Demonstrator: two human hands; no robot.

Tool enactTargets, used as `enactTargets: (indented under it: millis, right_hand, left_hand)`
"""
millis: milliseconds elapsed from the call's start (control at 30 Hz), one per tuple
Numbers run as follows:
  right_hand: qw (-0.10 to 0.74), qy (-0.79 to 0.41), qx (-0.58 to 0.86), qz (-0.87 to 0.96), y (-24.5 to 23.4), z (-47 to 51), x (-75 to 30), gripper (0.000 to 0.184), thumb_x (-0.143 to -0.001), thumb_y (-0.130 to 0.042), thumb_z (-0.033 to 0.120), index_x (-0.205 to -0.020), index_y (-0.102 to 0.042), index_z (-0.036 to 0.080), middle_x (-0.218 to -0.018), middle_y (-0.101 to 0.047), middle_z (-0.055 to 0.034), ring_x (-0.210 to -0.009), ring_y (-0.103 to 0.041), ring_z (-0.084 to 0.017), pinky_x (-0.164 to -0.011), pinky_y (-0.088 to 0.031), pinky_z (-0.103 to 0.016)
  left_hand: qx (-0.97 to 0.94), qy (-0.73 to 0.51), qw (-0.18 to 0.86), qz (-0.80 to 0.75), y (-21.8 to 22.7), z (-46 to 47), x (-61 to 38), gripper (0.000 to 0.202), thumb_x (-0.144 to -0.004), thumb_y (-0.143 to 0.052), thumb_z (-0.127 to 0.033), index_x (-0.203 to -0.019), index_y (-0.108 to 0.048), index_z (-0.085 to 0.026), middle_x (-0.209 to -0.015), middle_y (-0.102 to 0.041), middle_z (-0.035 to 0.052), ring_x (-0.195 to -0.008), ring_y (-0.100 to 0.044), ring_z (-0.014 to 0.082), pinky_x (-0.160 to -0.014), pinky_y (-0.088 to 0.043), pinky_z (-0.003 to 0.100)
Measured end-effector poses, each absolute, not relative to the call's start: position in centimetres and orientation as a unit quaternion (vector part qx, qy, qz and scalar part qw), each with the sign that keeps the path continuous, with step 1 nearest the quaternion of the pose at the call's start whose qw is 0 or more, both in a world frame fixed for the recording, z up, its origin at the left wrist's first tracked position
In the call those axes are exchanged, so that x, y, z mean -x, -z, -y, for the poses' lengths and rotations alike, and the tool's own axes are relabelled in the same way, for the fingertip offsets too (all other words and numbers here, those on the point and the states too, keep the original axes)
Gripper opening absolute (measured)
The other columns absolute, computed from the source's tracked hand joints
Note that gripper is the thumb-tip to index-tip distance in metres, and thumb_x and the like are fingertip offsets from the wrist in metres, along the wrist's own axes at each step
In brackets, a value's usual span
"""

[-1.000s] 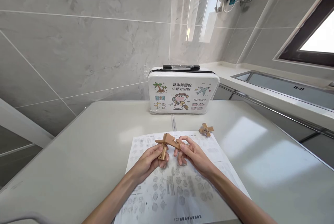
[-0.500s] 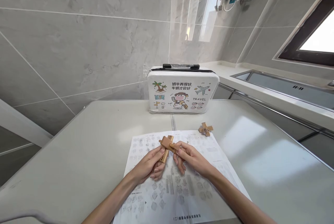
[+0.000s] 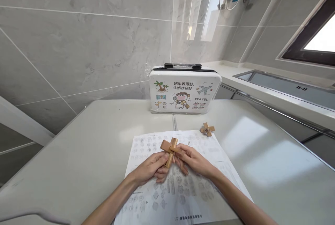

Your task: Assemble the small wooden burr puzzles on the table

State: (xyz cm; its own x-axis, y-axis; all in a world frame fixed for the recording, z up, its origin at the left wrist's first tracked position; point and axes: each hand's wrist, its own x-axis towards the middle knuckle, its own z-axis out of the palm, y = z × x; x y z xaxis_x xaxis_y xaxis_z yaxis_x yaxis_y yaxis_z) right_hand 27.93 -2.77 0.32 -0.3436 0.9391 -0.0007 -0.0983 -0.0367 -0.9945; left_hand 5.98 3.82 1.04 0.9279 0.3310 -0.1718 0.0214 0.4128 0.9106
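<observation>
Pale table with paper, case

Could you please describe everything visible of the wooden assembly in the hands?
The wooden assembly looks brown, with blocky pieces crossing roughly at right angles. It slants over the printed sheet. The left hand grips the bar's lower end; the right hand holds the right end of the crosspiece. Parts are hidden.

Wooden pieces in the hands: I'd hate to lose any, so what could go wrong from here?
Held by the left hand and right hand above the printed sheet, the crossed wooden pieces might slip and drop. The wooden star sits at the sheet's far right corner, so tugging the paper could disturb it.
</observation>
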Motion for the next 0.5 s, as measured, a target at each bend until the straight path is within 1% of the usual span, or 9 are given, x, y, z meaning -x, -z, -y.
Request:
enactTargets:
  millis: [67,133,233,300,367,500]
  right_hand:
    - [0.430,-0.612,0.377,0.546,-0.3,2.7,-28.0,0.040,-0.105,-0.053,0.060,-0.099,-0.059,0.021,-0.072,-0.059,0.0052,-0.045,-0.048,-0.008,-0.057,-0.042,-0.027]
    - [0.430,-0.614,0.370,0.548,-0.4,2.7,-28.1,0.039,-0.105,-0.054,0.059,-0.103,-0.061,0.021,-0.072,-0.058,0.0053,-0.046,-0.046,-0.008,-0.056,-0.040,-0.026]
    - [0.424,-0.629,0.356,0.546,-0.4,2.7,-28.3,0.037,-0.106,-0.054,0.057,-0.103,-0.061,0.020,-0.071,-0.055,0.0055,-0.047,-0.043,-0.007,-0.054,-0.037,-0.025]
    - [0.422,-0.647,0.343,0.534,-0.4,2.8,-28.5,0.036,-0.105,-0.056,0.056,-0.102,-0.061,0.021,-0.071,-0.054,0.0056,-0.048,-0.039,-0.007,-0.053,-0.033,-0.025]
    - [0.420,-0.668,0.326,0.521,-0.3,2.8,-28.7,0.034,-0.104,-0.059,0.055,-0.102,-0.061,0.021,-0.072,-0.053,0.0057,-0.049,-0.036,-0.006,-0.050,-0.028,-0.024]
    - [0.411,-0.696,0.295,0.510,-0.2,2.8,-29.0,0.031,-0.103,-0.062,0.052,-0.098,-0.060,0.021,-0.070,-0.051,0.0060,-0.049,-0.033,-0.006,-0.048,-0.021,-0.025]
  left_hand:
    - [-0.521,-0.090,0.836,-0.148,-0.9,-3.9,-5.9,0.034,-0.104,-0.058,-0.051,-0.111,-0.058,-0.018,-0.062,-0.023,-0.0124,-0.046,-0.017,0.0063,-0.046,-0.033,0.020]
    - [-0.511,-0.083,0.845,-0.136,-0.7,-4.0,-5.7,0.031,-0.102,-0.062,-0.049,-0.107,-0.056,-0.019,-0.063,-0.025,-0.0121,-0.046,-0.017,0.0059,-0.044,-0.031,0.019]
    - [-0.514,-0.074,0.844,-0.132,-0.4,-4.1,-5.6,0.031,-0.102,-0.061,-0.051,-0.101,-0.054,-0.020,-0.060,-0.027,-0.0127,-0.043,-0.017,0.0053,-0.042,-0.030,0.018]
    - [-0.524,-0.079,0.837,-0.134,-0.3,-4.0,-5.7,0.034,-0.102,-0.059,-0.054,-0.099,-0.054,-0.020,-0.056,-0.027,-0.0135,-0.041,-0.018,0.0055,-0.041,-0.032,0.019]
    - [-0.531,-0.090,0.831,-0.136,-0.2,-3.9,-5.8,0.038,-0.101,-0.059,-0.057,-0.096,-0.054,-0.020,-0.053,-0.030,-0.0135,-0.039,-0.021,0.0056,-0.041,-0.034,0.020]
    - [-0.545,-0.092,0.822,-0.138,-0.2,-3.7,-6.0,0.044,-0.098,-0.061,-0.062,-0.091,-0.055,-0.019,-0.048,-0.038,-0.0120,-0.036,-0.031,0.0067,-0.042,-0.038,0.022]
